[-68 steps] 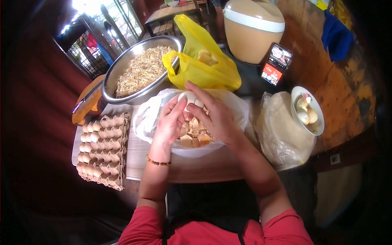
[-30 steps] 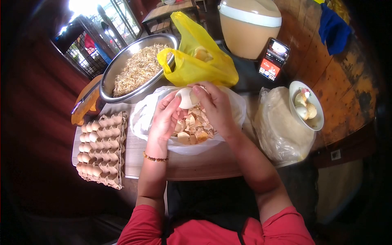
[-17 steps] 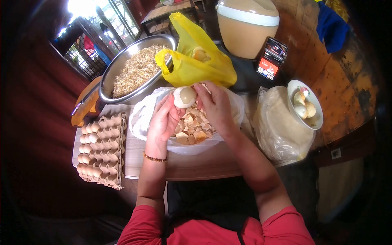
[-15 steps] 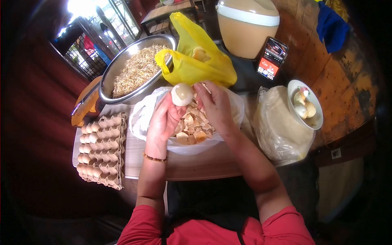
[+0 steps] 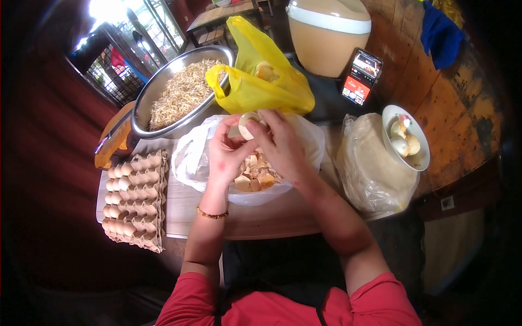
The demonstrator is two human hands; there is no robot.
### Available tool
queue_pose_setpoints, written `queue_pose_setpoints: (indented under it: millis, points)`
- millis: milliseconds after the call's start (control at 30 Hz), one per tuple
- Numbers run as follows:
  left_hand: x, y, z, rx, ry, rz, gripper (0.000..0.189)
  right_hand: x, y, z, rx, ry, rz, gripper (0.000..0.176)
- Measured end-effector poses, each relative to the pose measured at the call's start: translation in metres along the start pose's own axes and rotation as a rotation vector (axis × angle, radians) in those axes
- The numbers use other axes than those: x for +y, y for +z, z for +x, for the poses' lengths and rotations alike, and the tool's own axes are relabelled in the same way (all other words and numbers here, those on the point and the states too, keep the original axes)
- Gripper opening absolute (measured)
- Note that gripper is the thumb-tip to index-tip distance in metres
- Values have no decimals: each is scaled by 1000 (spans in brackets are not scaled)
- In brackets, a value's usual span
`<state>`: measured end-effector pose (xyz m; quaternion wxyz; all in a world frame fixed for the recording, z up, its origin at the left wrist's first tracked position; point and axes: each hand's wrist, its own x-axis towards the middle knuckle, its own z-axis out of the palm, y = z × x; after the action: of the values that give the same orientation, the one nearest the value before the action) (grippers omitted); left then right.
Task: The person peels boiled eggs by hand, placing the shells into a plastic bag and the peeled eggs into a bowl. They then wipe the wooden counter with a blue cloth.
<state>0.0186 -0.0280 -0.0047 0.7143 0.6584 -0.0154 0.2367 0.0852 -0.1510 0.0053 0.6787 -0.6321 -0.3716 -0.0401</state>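
A pale egg [image 5: 249,125] is held between both hands above a white plastic bag [image 5: 190,155] filled with broken eggshells [image 5: 255,175]. My left hand [image 5: 227,152] grips it from the left side, with its fingertips at the egg's edge. My right hand [image 5: 280,142] presses on it from the right, the thumb lying across its surface. The hands hide part of the egg and some of the shells. Left of the bag, a carton tray [image 5: 154,193] has brown eggs [image 5: 124,183] in its left columns.
A steel basin [image 5: 140,117] of sprouts stands at back left, beside a yellow bag [image 5: 250,98]. On the right are a clear plastic bag [image 5: 370,174], a white bowl [image 5: 418,163] with eggs, and a phone [image 5: 361,77] leaning near a beige container [image 5: 326,46].
My right hand has moved left onto the egg, its thumb now over it. My left hand has turned and shifted slightly right, and the egg sits a little further right.
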Motion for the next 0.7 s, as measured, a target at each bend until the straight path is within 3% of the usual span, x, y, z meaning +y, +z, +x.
queue_pose_setpoints:
  millis: [200, 533, 600, 700]
  points:
    - [-5, -2, 1, 14, 50, -31, 50, 10, 4, -1, 54, -178, -144, 25]
    - [-1, -9, 0, -30, 62, -42, 53, 7, 0, -3, 37, -131, -165, 23]
    - [2, -13, 1, -71, -14, -98, 54, 6, -1, -4, 94, -283, -281, 20]
    - [1, -19, 3, -74, 11, -97, 54, 2, -2, -6, 90, -183, -338, 16]
